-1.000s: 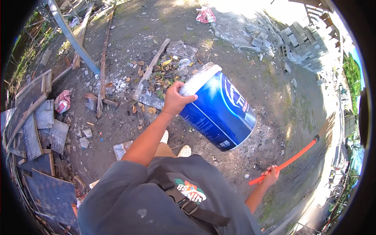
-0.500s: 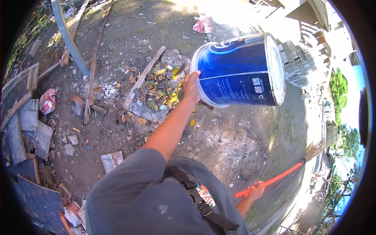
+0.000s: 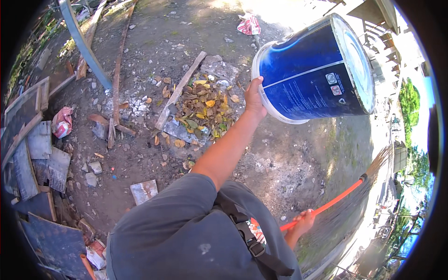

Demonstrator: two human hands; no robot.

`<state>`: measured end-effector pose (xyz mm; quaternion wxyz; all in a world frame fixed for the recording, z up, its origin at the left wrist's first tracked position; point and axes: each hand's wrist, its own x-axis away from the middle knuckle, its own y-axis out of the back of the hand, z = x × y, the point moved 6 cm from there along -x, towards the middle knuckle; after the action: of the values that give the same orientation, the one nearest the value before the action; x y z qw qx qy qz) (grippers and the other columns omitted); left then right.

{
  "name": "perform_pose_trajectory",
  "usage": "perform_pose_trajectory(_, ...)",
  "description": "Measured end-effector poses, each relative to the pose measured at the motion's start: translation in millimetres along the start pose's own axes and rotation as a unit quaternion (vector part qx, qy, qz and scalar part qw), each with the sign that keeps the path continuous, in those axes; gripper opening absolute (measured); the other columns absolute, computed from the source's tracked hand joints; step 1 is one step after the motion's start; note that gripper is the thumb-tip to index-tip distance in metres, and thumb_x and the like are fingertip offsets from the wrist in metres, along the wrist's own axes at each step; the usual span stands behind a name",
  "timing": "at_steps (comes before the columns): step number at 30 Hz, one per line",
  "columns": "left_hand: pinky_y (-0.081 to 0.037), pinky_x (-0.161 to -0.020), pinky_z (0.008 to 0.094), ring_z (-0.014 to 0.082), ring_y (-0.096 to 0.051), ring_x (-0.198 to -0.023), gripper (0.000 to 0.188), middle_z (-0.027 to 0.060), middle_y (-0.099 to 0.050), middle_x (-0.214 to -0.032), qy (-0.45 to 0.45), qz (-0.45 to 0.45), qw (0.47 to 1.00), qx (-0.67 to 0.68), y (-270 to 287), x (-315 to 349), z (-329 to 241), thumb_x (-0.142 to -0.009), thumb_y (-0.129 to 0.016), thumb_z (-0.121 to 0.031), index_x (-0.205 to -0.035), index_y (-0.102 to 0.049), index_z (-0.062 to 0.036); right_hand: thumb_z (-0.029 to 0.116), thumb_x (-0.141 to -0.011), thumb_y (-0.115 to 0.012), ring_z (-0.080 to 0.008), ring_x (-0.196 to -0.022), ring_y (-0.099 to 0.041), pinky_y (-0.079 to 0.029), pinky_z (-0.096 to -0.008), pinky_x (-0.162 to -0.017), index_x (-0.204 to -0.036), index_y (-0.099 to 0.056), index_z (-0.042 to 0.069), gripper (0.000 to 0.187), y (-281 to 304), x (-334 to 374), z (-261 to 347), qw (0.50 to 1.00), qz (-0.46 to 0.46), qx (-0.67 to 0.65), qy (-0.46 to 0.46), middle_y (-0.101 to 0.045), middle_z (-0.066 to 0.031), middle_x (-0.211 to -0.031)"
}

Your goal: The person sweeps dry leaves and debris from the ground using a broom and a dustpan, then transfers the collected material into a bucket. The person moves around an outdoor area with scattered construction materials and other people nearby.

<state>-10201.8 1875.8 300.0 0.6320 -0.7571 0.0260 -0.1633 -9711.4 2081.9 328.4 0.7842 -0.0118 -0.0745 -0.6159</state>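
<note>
My left hand (image 3: 255, 97) is closed on the pale rim of a blue plastic bucket (image 3: 303, 74). The bucket is held up on its side, its rim toward the left and its base toward the right; the inside is hidden. On the ground beyond my left forearm is a heap of dry brown and yellow leaves (image 3: 205, 105). Lower right, my right hand (image 3: 304, 221) is wrapped round the orange handle of a broom (image 3: 338, 197), whose brown bristles fan out at the far end.
A wooden plank (image 3: 181, 91) lies along the left side of the leaves. Old boards (image 3: 58, 168) are stacked at far left, near a crumpled red-and-white bag (image 3: 62, 122). A curved grey post (image 3: 83, 44) stands at upper left. Another red-and-white bag (image 3: 249, 24) lies farther off.
My left hand has carried the bucket up and to the right, away from the leaves. More leaves now show in a fuller heap. My right hand still grips the broom.
</note>
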Motion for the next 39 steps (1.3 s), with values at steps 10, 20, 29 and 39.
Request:
perform_pose_trajectory(10,-0.055,-0.09,0.042,0.0275,-0.068,-0.096,0.046,0.014,-0.069,-0.106,-0.016,-0.003,0.999,-0.051,27,-8,-60,-0.084,-0.072,-0.028,-0.118,-0.061,0.0005,0.023,-0.101,-0.058,-0.0069,-0.046,-0.044,-0.04,-0.0241,-0.039,-0.1,-0.052,0.011,0.014,-17,-5,21,0.997,-0.019,-0.043,0.055,-0.051,0.0001,-0.07)
perform_pose_trajectory(20,-0.056,-0.067,0.0389,0.0252,-0.07,-0.07,0.038,0.0127,-0.073,-0.081,-0.338,-0.068,0.544,-0.765,-43,53,-168,-0.075,-0.081,-0.032,-0.102,-0.071,-0.008,0.021,-0.099,-0.059,-0.0081,-0.042,-0.043,-0.04,-0.0254,-0.036,-0.101,-0.054,0.01,0.012,-22,-33,38,0.999,0.008,-0.051,0.007,-0.051,-0.001,-0.067)
perform_pose_trajectory(29,-0.051,-0.065,0.0429,0.0317,-0.068,-0.069,0.04,0.0097,-0.069,-0.073,-0.393,0.036,0.342,-0.853,5,95,-158,-0.065,-0.086,-0.035,-0.092,-0.067,-0.0115,0.013,-0.098,-0.06,-0.0066,-0.042,-0.044,-0.039,-0.0238,-0.035,-0.096,-0.054,0.007,0.008,-86,-42,15,0.995,0.093,-0.008,0.03,-0.05,-0.001,-0.066)
perform_pose_trajectory(39,-0.051,-0.066,0.0456,0.0361,-0.067,-0.072,0.045,0.0133,-0.068,-0.074,-0.318,-0.006,0.496,-0.808,33,116,-114,-0.066,-0.087,-0.038,-0.095,-0.066,-0.0096,0.015,-0.093,-0.068,-0.0088,-0.041,-0.044,-0.038,-0.0268,-0.035,-0.091,-0.055,0.009,0.014,-210,22,-80,0.865,0.419,0.251,-0.111,-0.051,0.0009,-0.062)
